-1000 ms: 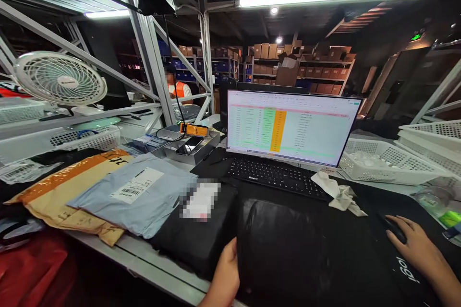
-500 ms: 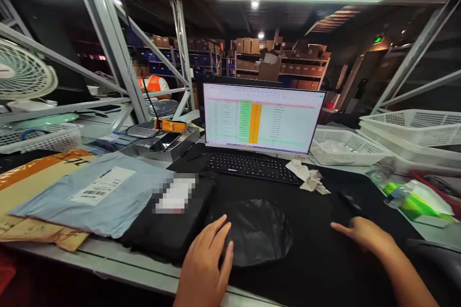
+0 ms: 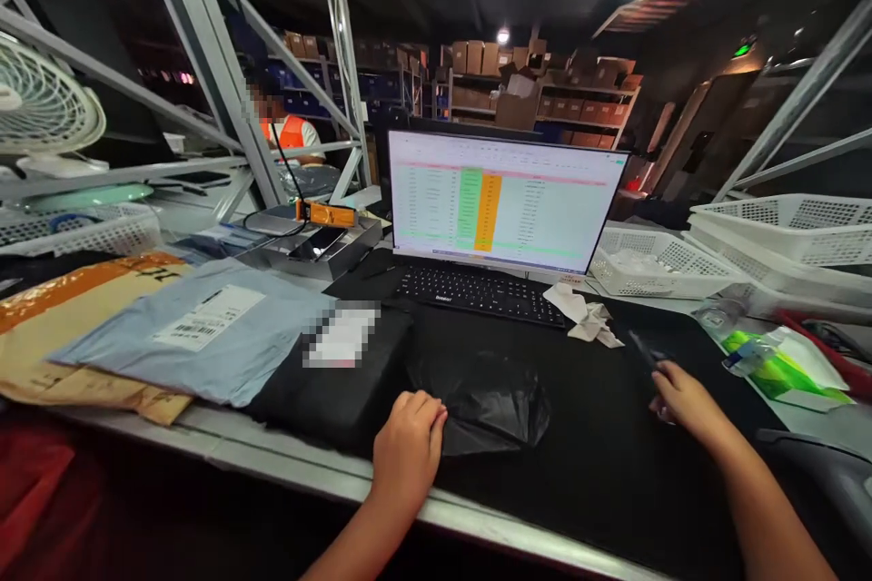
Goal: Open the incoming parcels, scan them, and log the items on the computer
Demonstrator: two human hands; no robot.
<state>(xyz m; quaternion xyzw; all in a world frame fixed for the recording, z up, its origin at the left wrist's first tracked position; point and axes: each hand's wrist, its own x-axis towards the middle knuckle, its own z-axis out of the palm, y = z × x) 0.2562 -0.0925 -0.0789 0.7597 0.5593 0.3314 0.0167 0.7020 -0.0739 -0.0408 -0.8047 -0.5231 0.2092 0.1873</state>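
Note:
My left hand (image 3: 409, 440) is closed on the near left edge of a thin black plastic bag (image 3: 500, 404), which lies crumpled on the black mat. Just left of it is a black wrapped parcel (image 3: 341, 399) with a white label. Over on the right, my right hand (image 3: 685, 399) has its fingers wrapped around a slim dark tool (image 3: 644, 348). Its end points away toward the monitor, and blur and darkness hide its exact kind.
A keyboard (image 3: 477, 292) and monitor (image 3: 504, 209) stand behind the bag, with crumpled tissue (image 3: 586, 320) beside them. At left lie a blue-grey mailer (image 3: 272, 318) and a tan parcel (image 3: 41, 327). White baskets (image 3: 660, 263) and a green tissue pack (image 3: 783, 372) sit at right.
My left hand's spread fingers have closed on the bag's edge. My right hand has moved to the dark tool on the mat and taken hold of it. The view has tilted down slightly.

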